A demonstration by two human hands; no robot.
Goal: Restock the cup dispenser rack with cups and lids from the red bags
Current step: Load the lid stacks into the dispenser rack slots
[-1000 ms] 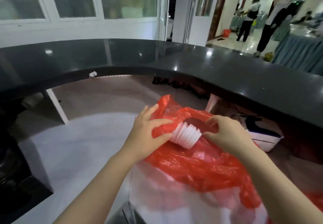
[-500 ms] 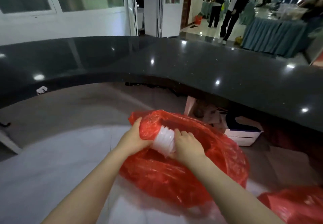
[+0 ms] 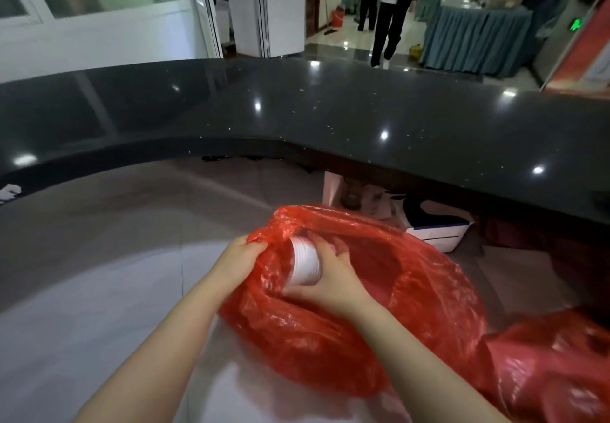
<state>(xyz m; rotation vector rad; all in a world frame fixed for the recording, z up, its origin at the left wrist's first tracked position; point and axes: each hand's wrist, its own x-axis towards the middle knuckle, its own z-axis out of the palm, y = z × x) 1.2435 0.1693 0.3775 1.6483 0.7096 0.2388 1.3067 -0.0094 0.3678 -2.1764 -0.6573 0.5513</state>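
A red plastic bag (image 3: 412, 317) lies open on a pale surface (image 3: 82, 307) in front of me. A stack of white cups (image 3: 305, 262) pokes out of the bag's mouth on its left side. My right hand (image 3: 330, 277) grips the stack, fingers and thumb wrapped around it. My left hand (image 3: 239, 259) pinches the bag's rim beside the cups. Part of a second red bag (image 3: 554, 366) shows at the lower right. The cup dispenser rack is out of view.
A curved black counter (image 3: 330, 115) rises just beyond the bags. Under its overhang sit a white and dark box (image 3: 435, 224) and some papers. Beyond the counter, people walk on a shiny floor near a table with a blue-grey skirt (image 3: 475, 39).
My right hand has moved from the bag's opening onto the cup stack and closed around it. My left hand has shifted from the cups to the bag's rim. The view turned right.
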